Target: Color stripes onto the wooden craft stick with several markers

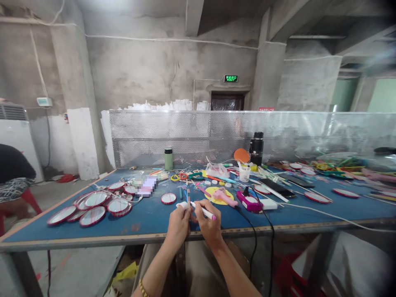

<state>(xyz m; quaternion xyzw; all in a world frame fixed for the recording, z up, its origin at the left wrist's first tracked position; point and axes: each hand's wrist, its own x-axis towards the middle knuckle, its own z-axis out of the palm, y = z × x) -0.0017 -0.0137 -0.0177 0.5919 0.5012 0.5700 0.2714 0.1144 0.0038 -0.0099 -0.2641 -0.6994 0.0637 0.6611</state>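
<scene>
Gold bracelet (pixel 143 287) on my left wrist, right down at the bottom of the view, and both forearms reach up from there to the near edge of the blue surface (pixel 139 225). Now the hands, nearly meeting: my left hand (pixel 179 220) has its fingers drawn in narrow around a small white piece (pixel 182 204), mostly hidden. Beside it, my right hand (pixel 210 220) pinches a white marker (pixel 206 212), slanted, pink end out to the right, other end towards the left hand. That puts the marker just above the surface's near edge.

Over to the left, red-rimmed discs (pixel 93 216) lie heaped and overlapping, while a single red-rimmed disc (pixel 168 199) sits apart, just beyond my left hand. To the right, a pink tool (pixel 225 198) rests on a yellow disc (pixel 213 192), and next along comes a purple box (pixel 251 203) with a white block (pixel 269 204) beside it.

Farther back, a white cup (pixel 244 173) stands amid scattered bits and sticks. Behind that, a green bottle (pixel 168 160) stands upright on the left; an orange disc (pixel 241 155) and a black flask (pixel 257 149) are on the right, all before the perforated metal screen (pixel 154 132). Beyond, a green exit sign (pixel 230 78) glows above a dark doorway (pixel 227 101).
</scene>
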